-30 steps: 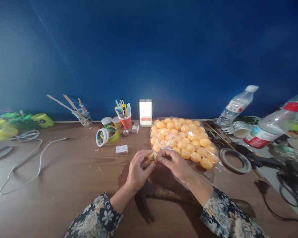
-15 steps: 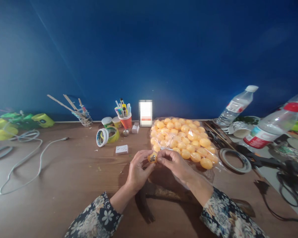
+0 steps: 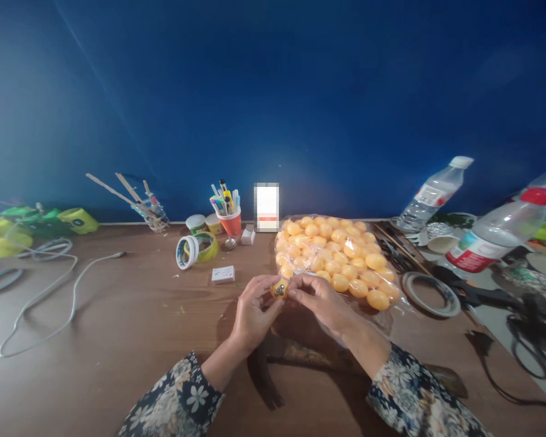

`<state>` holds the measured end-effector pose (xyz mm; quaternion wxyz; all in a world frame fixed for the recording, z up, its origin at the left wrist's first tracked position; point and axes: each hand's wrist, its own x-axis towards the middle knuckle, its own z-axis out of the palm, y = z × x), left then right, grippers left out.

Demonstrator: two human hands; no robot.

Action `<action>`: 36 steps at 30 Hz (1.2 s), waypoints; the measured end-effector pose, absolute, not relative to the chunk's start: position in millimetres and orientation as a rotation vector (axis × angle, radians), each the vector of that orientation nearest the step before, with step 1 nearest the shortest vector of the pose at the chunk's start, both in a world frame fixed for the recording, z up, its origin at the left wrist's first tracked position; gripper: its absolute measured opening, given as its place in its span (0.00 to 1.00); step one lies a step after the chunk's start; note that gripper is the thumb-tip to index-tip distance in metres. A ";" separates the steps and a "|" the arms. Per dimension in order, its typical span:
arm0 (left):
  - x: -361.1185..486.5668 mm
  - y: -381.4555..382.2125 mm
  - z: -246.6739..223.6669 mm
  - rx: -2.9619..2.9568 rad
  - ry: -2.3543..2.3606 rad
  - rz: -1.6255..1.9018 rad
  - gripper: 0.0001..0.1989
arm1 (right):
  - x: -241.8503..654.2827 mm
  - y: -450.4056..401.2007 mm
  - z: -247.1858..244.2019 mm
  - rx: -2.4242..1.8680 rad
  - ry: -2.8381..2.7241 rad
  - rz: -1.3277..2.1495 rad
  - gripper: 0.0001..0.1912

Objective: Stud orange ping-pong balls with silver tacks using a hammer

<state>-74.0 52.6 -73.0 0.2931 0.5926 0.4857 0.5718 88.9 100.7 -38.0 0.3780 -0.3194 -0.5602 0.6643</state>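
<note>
A small orange-yellow ball (image 3: 279, 289) with several dark and silvery dots on its face is held between both hands near the middle of the view. My left hand (image 3: 255, 309) grips it from the left with thumb and fingers. From the right, the thumb and forefinger of my right hand (image 3: 321, 300) pinch its edge. Just behind lies a clear plastic bag (image 3: 337, 255) full of orange balls. Beneath my wrists rests a hammer (image 3: 300, 352), its handle partly hidden by my right forearm.
Left of the hands are a small white box (image 3: 222, 275), tape rolls (image 3: 187, 252), a red cup of pens (image 3: 230, 224) and a white cable (image 3: 75, 285). Bottles (image 3: 477, 246), a tape ring (image 3: 430, 295), scissors and a black glue gun (image 3: 486, 288) crowd the right.
</note>
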 end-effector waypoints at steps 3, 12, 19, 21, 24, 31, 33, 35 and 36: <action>-73.9 52.8 -72.5 1.580 1.293 1.526 0.16 | 89.0 100.8 -38.2 -0.818 -1.437 1.700 0.17; -72.0 52.1 -66.1 1.589 1.328 1.541 0.14 | 89.4 100.3 -33.5 -0.834 -1.476 1.680 0.17; -74.4 52.0 -67.1 1.704 1.375 1.537 0.15 | 89.3 101.6 -33.7 -0.824 -1.468 1.716 0.17; -75.0 52.1 -67.6 1.722 1.375 1.533 0.15 | 89.0 101.2 -32.5 -0.839 -1.455 1.727 0.17; -75.3 52.0 -69.1 1.715 1.373 1.519 0.15 | 88.9 100.3 -30.6 -0.858 -1.434 1.738 0.17; -75.0 51.6 -71.5 1.685 1.375 1.493 0.15 | 89.9 100.9 -32.3 -0.892 -1.404 1.751 0.18; -75.2 51.6 -71.4 1.697 1.375 1.492 0.16 | 90.4 100.9 -32.2 -0.878 -1.408 1.755 0.18; -75.5 51.5 -71.6 1.718 1.369 1.490 0.16 | 90.8 100.4 -31.1 -0.865 -1.410 1.761 0.19; -75.7 51.4 -71.7 1.721 1.363 1.490 0.17 | 90.8 99.9 -30.4 -0.864 -1.409 1.761 0.19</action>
